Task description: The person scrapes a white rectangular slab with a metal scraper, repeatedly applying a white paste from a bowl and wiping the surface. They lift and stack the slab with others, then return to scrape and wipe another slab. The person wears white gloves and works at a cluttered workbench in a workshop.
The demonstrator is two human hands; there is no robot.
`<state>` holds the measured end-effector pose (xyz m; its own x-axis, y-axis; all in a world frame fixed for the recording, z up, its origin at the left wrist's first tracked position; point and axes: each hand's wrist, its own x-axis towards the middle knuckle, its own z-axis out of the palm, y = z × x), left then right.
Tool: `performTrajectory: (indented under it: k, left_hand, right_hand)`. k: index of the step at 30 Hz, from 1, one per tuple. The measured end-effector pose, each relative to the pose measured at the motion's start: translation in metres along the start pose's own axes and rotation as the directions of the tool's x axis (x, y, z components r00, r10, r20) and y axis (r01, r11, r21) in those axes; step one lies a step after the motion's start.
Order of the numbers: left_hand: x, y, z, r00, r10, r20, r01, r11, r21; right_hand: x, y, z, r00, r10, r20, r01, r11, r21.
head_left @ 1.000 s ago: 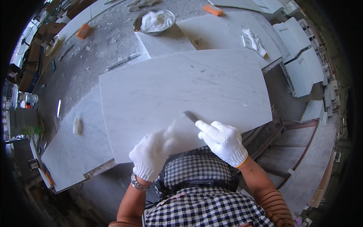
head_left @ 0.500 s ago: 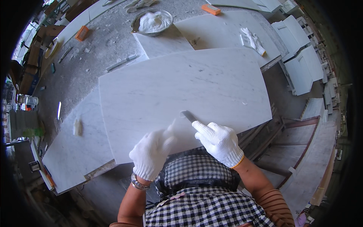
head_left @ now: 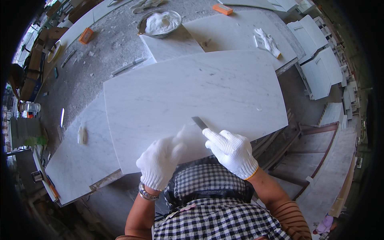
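Observation:
A large white marble slab (head_left: 192, 88) with grey veins lies in front of me, its near edge close to my checked apron. My right hand (head_left: 232, 150), in a white knit glove, is closed around a flat grey metal scraper blade (head_left: 199, 122), whose tip points away to the left and is at the slab's surface. My left hand (head_left: 158, 160), also gloved, is just left of it over the slab's near edge. Its fingers are smeared by motion, so whether they hold anything cannot be made out. A small pale mark shows beside the blade tip.
A metal bowl (head_left: 178, 29) of white paste (head_left: 160, 23) stands beyond the slab. Another marble slab (head_left: 84, 156) lies lower left, with a small pale bottle (head_left: 81, 136) on it. Orange boxes (head_left: 86, 35), a spare glove (head_left: 267, 42) and stacked white pieces (head_left: 322, 74) lie around.
Both hands stay almost in place over the slab. The scraper blade in my right hand has turned very slightly, and my left fingers remain blurred by motion.

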<state>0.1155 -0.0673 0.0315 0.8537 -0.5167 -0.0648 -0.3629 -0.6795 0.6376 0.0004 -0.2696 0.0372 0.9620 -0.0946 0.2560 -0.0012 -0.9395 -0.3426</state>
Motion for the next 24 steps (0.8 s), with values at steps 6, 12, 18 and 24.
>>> performTrajectory:
  k: [6,12,18,24]
  left_hand:
    - [0.001,0.001,-0.001,1.000,0.009,-0.016,-0.009,1.000,-0.024]
    - [0.001,0.002,0.000,1.000,-0.023,0.009,0.023,1.000,-0.012]
    - [0.002,0.003,-0.002,0.999,-0.035,0.028,0.034,0.999,0.024]
    - [0.001,0.004,-0.002,0.999,-0.034,0.032,0.034,0.999,0.015]
  right_hand:
    - [0.001,-0.003,-0.001,0.998,0.005,0.063,-0.005,1.000,0.002]
    - [-0.002,-0.001,0.001,0.999,0.022,0.026,-0.022,1.000,-0.002]
    - [-0.008,-0.007,0.003,1.000,-0.010,-0.021,0.011,0.997,0.070]
    - [-0.001,-0.001,0.005,0.999,0.025,0.037,-0.025,1.000,-0.011]
